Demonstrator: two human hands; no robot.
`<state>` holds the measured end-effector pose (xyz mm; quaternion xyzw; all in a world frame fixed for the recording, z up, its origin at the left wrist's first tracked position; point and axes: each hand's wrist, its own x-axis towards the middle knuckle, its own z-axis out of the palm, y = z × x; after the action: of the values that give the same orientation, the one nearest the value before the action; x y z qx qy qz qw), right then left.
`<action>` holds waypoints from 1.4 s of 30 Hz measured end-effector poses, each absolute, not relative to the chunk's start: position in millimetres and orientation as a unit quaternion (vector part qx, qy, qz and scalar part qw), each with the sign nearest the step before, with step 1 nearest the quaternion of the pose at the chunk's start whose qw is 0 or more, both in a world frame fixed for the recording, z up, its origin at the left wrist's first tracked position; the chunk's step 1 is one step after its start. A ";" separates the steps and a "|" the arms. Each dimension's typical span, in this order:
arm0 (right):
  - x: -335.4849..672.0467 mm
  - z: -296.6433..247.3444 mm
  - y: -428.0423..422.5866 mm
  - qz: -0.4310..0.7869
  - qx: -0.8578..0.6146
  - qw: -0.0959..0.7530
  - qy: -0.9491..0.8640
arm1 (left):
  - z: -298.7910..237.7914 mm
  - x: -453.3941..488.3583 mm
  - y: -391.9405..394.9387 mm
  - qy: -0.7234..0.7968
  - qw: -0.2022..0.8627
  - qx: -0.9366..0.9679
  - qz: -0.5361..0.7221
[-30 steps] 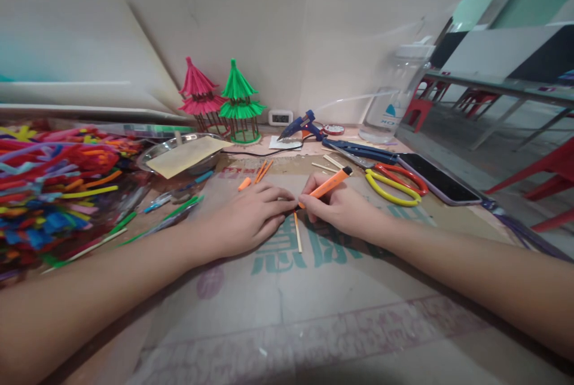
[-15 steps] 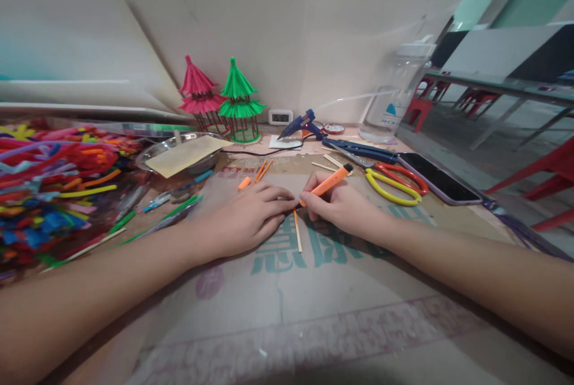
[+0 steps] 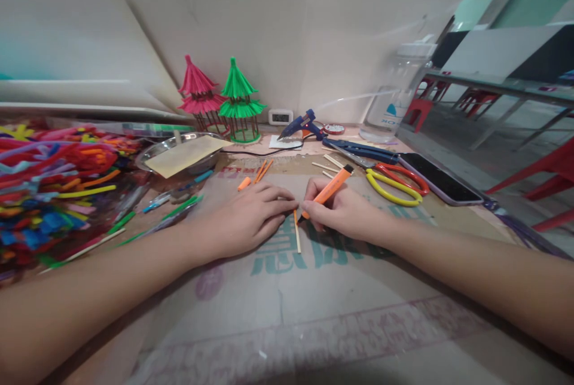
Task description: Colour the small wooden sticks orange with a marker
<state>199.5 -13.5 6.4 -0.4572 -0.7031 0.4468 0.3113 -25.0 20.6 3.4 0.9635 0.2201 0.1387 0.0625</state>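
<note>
My right hand (image 3: 345, 210) is closed around an orange marker (image 3: 330, 187), its tip down on a thin wooden stick (image 3: 296, 233) that lies on the cardboard sheet (image 3: 287, 295). My left hand (image 3: 244, 217) rests flat beside it, fingers pressed together on the stick's far end. The stick's upper part is coloured orange; the rest is bare wood.
Left: a pile of coloured pipe cleaners (image 3: 49, 176), a metal bowl (image 3: 179, 155). Back: pink (image 3: 200, 98) and green (image 3: 239, 104) stick pagodas, a blue glue gun (image 3: 299, 125). Right: yellow (image 3: 391, 189) and red (image 3: 401, 174) scissors, a phone (image 3: 439, 180), a plastic jar (image 3: 394, 101). Orange sticks (image 3: 261, 171) lie behind my left hand.
The marker tip has slid a little nearer along the stick, and my right hand has turned slightly. My left hand has stayed put.
</note>
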 end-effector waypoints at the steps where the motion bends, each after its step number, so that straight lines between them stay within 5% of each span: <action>1: 199.0 6.3 -13.1 0.438 -0.463 0.323 -0.699 | 3.6 -25.0 20.4 0.222 0.063 0.963 0.140; 42: 199.7 9.0 -15.2 0.473 -0.419 0.280 -0.723 | 2.0 -25.5 21.2 0.227 0.061 0.962 0.136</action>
<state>199.7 -15.2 9.0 -0.4192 -0.7226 0.4728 0.2802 -25.5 21.2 2.0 0.9624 0.2273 0.1356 0.0609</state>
